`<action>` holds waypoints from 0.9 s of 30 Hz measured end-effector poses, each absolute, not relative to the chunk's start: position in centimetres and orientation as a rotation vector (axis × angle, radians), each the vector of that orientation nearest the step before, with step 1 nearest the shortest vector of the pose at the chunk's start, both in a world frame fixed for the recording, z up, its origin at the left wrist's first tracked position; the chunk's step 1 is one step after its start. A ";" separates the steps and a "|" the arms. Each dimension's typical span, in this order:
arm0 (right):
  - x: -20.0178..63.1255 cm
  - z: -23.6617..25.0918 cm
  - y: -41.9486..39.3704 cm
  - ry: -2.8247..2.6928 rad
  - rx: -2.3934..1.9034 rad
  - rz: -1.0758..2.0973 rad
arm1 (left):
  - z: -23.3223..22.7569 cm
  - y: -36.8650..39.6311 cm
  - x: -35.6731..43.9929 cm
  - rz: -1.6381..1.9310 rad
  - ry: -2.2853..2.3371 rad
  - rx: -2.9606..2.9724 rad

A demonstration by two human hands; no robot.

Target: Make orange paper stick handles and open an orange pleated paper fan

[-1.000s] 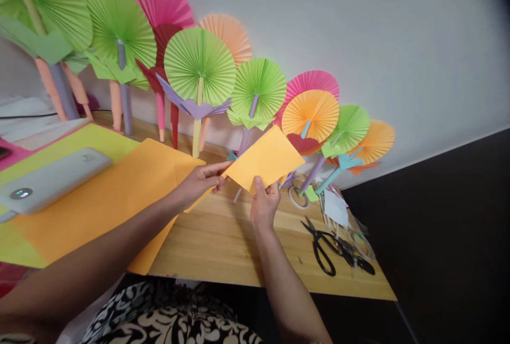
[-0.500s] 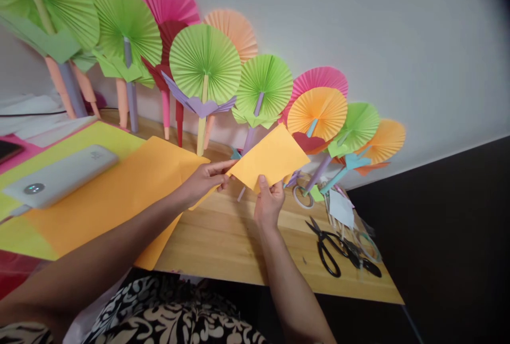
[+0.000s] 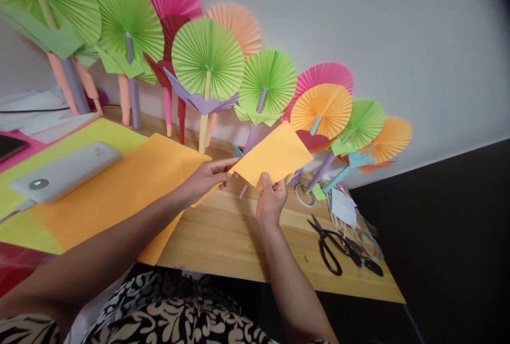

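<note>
Between my hands, above the wooden table, is a small yellow-orange piece of paper (image 3: 274, 153), tilted with one face toward me. My left hand (image 3: 212, 178) pinches its left corner between thumb and fingers. At its lower edge my right hand (image 3: 272, 199) grips it, thumb on the near face and fingers behind. A larger orange sheet (image 3: 131, 190) lies on the table under my left forearm. Behind the held paper stand paper flowers with pleated round heads, among them a green one (image 3: 269, 75) and an orange one (image 3: 322, 107). The far side of the held paper is hidden.
Black-handled scissors (image 3: 330, 248) lie on the table (image 3: 223, 245) at right, near a roll of tape (image 3: 305, 195) and white paper scraps (image 3: 343, 207). A white power bank (image 3: 67, 168) with a cable rests on yellow-green sheets (image 3: 115, 134) at left. A grey wall (image 3: 390, 41) stands behind.
The view has shifted slightly, so the flowers sit a little higher and further right. Both hands keep their hold on the paper, which stays in nearly the same position.
</note>
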State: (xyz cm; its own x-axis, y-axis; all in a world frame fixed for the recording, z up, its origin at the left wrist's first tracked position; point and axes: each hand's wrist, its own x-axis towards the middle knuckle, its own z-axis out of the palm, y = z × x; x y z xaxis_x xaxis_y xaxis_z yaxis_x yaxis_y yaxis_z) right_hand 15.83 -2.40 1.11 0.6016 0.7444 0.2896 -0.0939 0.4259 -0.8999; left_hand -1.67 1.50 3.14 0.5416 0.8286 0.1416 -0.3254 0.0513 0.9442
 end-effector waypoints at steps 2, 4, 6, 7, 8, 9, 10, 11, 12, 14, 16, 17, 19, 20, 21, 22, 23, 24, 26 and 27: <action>15.8 1.1 -2.4 -0.764 -0.988 0.595 | 3.0 1.5 -1.7 0.938 0.507 1.222; 15.8 1.1 -2.4 -0.758 -0.982 0.595 | 2.8 1.6 -1.7 0.937 0.494 1.213; 15.7 1.2 -2.4 -0.750 -0.988 0.598 | 2.5 1.7 -1.7 0.937 0.487 1.206; 15.7 1.2 -2.4 -0.746 -0.993 0.601 | 2.4 1.8 -1.7 0.935 0.485 1.205; 15.7 1.2 -2.4 -0.743 -0.997 0.603 | 2.3 1.8 -1.7 0.933 0.482 1.206; 15.6 1.2 -2.4 -0.741 -0.999 0.606 | 2.2 1.9 -1.8 0.931 0.479 1.210; 15.6 1.2 -2.4 -0.740 -0.997 0.610 | 2.1 1.9 -1.8 0.931 0.474 1.214; 15.6 1.2 -2.4 -0.741 -0.993 0.612 | 2.0 2.0 -1.8 0.932 0.467 1.218; 15.6 1.2 -2.4 -0.741 -0.989 0.615 | 2.0 2.0 -1.8 0.934 0.464 1.221; 15.6 1.2 -2.4 -0.742 -0.981 0.617 | 2.1 2.0 -1.8 0.935 0.469 1.217; 15.6 1.2 -2.5 -0.744 -0.974 0.617 | 2.2 1.9 -1.7 0.934 0.484 1.205; 15.6 1.2 -2.5 -0.747 -0.972 0.618 | 2.3 1.9 -1.7 0.936 0.492 1.200; 15.6 1.2 -2.5 -0.755 -0.974 0.623 | 2.4 1.8 -1.6 0.938 0.509 1.199; 15.6 1.2 -2.5 -0.757 -0.977 0.626 | 2.5 1.8 -1.6 0.938 0.518 1.203; 15.6 1.2 -2.6 -0.756 -0.982 0.627 | 2.6 1.7 -1.6 0.936 0.526 1.206; 15.6 1.2 -2.6 -0.755 -0.985 0.628 | 2.7 1.7 -1.6 0.933 0.531 1.210; 15.6 1.2 -2.6 -0.754 -0.988 0.627 | 2.7 1.7 -1.6 0.931 0.533 1.213; 15.6 1.1 -2.6 -0.755 -0.989 0.627 | 2.8 1.6 -1.6 0.931 0.533 1.215; 15.6 1.1 -2.5 -0.759 -0.987 0.627 | 3.0 1.6 -1.6 0.936 0.535 1.215; 15.6 1.1 -2.5 -0.760 -0.985 0.628 | 3.0 1.5 -1.6 0.938 0.537 1.215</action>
